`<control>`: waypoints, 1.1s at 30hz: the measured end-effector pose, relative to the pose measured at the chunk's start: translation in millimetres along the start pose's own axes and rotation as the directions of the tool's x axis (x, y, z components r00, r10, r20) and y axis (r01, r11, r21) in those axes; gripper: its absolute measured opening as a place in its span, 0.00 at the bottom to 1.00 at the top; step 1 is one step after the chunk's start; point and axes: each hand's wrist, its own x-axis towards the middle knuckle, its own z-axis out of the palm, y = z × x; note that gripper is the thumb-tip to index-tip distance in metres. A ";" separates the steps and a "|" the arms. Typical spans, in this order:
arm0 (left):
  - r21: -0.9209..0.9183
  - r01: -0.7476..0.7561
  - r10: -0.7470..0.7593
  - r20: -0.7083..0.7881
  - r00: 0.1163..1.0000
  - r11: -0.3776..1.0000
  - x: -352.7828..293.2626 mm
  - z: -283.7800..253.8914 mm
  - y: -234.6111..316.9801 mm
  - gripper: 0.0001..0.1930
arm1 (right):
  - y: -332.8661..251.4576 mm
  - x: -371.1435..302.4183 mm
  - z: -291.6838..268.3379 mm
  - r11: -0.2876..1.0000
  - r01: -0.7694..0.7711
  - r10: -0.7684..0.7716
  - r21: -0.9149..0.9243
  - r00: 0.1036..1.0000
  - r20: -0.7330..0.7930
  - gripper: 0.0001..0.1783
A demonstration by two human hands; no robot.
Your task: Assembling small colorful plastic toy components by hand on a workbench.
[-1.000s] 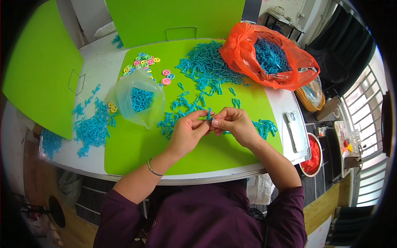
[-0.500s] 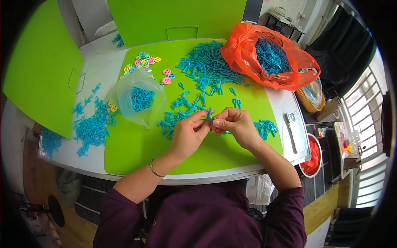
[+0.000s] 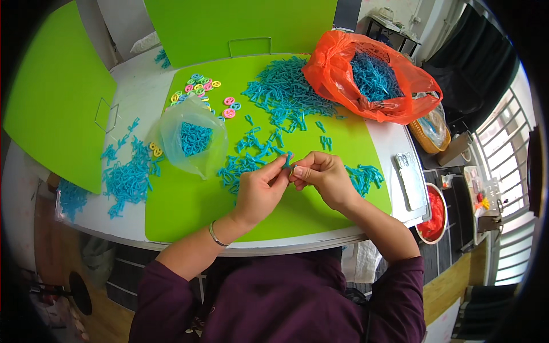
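Note:
My left hand [image 3: 256, 193] pinches a small forked blue plastic piece [image 3: 289, 158] upright between thumb and fingers. Right beside it, my right hand [image 3: 325, 178] is closed in a pinch at the lower end of that piece; its fingertips hide whatever they grip. Both hands hover over the green board [image 3: 189, 220]. Just beyond my left hand spreads a loose heap of similar blue pieces [image 3: 233, 171]. A smaller pile of them [image 3: 365, 179] lies beside my right hand.
An orange-red plastic bag [image 3: 329, 71] full of blue pieces stands far right by a large heap [image 3: 280, 86]. Left are a translucent bag [image 3: 214, 146], pastel rings [image 3: 200, 86] and another pile [image 3: 128, 177]. A phone [image 3: 409, 186] lies right. Raised green panels [image 3: 63, 97] flank the board.
Both hands remain close together at nearly the same spot, with the blue piece still held. The right fingers have shifted slightly at its lower end. The view has moved a little.

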 end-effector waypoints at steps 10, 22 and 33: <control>-0.120 0.036 -0.041 -0.043 0.998 0.992 5.3 1.7 5.7 0.13 | 3.5 3.3 -1.7 0.998 0.037 -0.036 0.041 0.999 -0.026 0.05; 0.385 -0.306 0.315 0.041 0.948 0.871 3.6 -4.9 10.7 0.15 | 2.9 -0.5 -0.5 0.998 -0.023 0.024 0.051 1.000 -0.004 0.05; 0.146 -0.077 0.048 0.191 0.980 0.986 9.2 -9.6 7.2 0.34 | -3.5 3.1 -6.1 0.986 -0.071 0.083 -0.149 0.994 0.073 0.20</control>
